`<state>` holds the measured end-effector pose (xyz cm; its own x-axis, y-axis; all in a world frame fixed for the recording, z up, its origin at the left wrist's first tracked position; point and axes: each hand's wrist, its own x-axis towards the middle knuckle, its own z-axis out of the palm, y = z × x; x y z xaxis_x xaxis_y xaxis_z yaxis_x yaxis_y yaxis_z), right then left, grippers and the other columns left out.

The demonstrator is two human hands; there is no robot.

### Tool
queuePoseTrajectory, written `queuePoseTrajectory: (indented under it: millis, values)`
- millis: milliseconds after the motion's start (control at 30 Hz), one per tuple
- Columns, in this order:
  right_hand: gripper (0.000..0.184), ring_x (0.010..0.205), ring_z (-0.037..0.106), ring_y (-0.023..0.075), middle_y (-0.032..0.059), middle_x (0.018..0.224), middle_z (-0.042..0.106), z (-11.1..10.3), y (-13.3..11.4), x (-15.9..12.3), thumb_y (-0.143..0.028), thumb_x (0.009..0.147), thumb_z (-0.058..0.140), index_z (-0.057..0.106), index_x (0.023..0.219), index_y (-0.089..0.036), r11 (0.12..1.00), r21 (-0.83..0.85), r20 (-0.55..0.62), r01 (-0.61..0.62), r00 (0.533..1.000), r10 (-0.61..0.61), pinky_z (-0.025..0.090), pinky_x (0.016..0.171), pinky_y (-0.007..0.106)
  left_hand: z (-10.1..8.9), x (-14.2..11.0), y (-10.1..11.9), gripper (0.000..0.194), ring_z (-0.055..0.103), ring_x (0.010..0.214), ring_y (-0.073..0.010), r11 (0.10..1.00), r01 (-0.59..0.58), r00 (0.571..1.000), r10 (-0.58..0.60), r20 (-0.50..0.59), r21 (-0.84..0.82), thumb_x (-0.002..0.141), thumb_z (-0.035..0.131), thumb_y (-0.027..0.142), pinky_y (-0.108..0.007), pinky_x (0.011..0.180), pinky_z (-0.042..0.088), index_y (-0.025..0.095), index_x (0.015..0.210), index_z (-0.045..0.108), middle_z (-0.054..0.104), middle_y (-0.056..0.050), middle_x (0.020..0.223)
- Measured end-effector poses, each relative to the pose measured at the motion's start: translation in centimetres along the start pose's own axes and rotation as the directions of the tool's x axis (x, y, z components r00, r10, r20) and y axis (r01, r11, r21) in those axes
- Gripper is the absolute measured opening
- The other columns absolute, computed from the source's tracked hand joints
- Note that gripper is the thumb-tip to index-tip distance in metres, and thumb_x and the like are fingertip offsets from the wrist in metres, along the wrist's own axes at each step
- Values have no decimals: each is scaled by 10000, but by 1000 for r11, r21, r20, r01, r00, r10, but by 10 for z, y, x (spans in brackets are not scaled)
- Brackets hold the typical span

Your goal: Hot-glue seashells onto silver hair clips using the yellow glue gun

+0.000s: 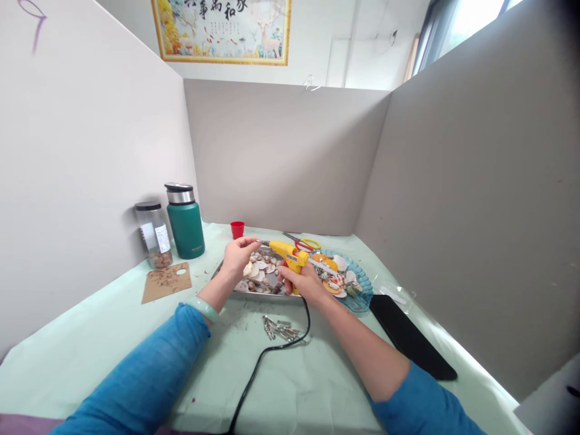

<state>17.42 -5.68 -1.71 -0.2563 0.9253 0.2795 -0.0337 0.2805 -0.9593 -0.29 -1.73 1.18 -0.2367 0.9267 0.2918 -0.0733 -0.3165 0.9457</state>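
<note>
My right hand [301, 281] grips a yellow hot glue gun [290, 252], its nozzle pointing left and a white glue stick [322, 264] poking out of its back. At the nozzle tip, the fingers of my left hand [240, 255] are pinched together; what they hold is too small to make out. Beneath both hands lies a metal tray [254, 296] with several seashells [258, 270] in it. Closer to me, a small heap of metal hair clips [281, 329] rests on the cloth. The gun's black cord [260, 357] runs past them toward me.
A blue glass plate [364, 289] of shells stands right of the tray, with scissors [308, 244] behind it. A black slab [412, 338] lies at right. On the left are a green flask [185, 226], a clear jar [154, 235] and brown cardboard [167, 283]. A red cup [237, 229] stands behind.
</note>
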Motion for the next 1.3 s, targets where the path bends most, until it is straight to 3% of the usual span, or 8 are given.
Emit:
queuePoseTrajectory:
  millis: [267, 633, 1300]
  values:
    - [253, 391, 463, 64, -30, 629, 604, 1, -8, -4, -408, 766, 624, 573, 854, -177, 997, -75, 62, 13, 998, -9, 382, 442, 213, 2, 1, -4, 273, 495, 532, -116, 1000, -16, 1000, 16, 16, 17, 527, 771, 318, -255, 543, 389, 138, 715, 691, 613, -21, 570]
    - [270, 391, 461, 61, -31, 648, 604, 1, -6, -4, -415, 773, 624, 569, 880, -173, 998, -64, 64, 24, 998, -20, 380, 434, 210, 4, -6, 3, 239, 431, 476, -79, 998, -13, 1000, 12, 19, 64, 538, 742, 288, -233, 510, 354, 127, 707, 694, 612, -8, 576]
    - [255, 391, 462, 58, -29, 644, 613, 1, -5, -4, -394, 774, 629, 579, 885, -170, 998, -54, 51, 19, 999, -17, 379, 432, 206, 2, 1, -4, 229, 511, 565, -113, 999, -41, 999, 41, -2, 25, 533, 768, 266, -242, 551, 373, 125, 701, 702, 662, -42, 650]
